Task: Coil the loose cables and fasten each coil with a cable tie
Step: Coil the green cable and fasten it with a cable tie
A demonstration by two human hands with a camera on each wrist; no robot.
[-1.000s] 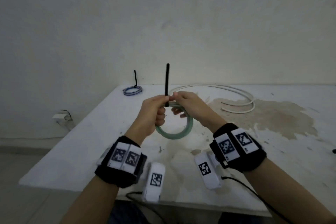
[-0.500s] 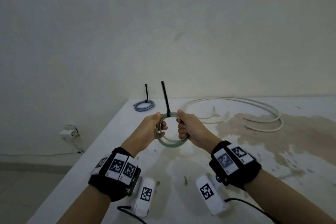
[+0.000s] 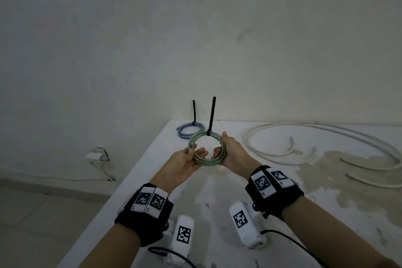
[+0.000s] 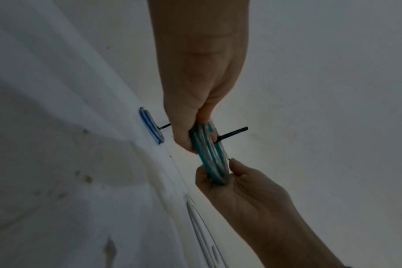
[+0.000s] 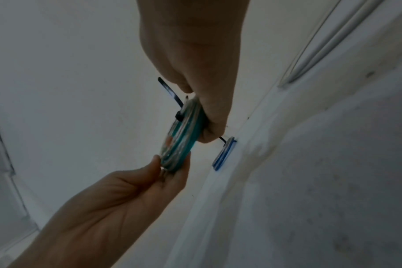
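Observation:
A green cable coil [image 3: 208, 163] hangs in the air over the table's far left part, held between both hands. A black cable tie [image 3: 211, 115] is closed round its top, with the tail standing straight up. My left hand [image 3: 194, 154] pinches the coil's left rim, thumb on top. My right hand [image 3: 224, 148] grips the right rim. The left wrist view shows the coil [image 4: 209, 154] edge-on with the tie's tail [image 4: 232, 133] sticking out. In the right wrist view the same coil [image 5: 184, 134] sits between my fingers.
A blue coil [image 3: 190, 129] with its own upright black tie [image 3: 194, 111] lies at the table's far left corner. Loose white cable [image 3: 304, 143] sprawls across the right. The stained white table [image 3: 217, 191] ends at a left edge; a wall socket [image 3: 95, 155] sits beyond.
Both hands carried the green coil forward toward the blue coil and turned its ring to face me. My grip shifted from the tie at the top to the coil's two sides.

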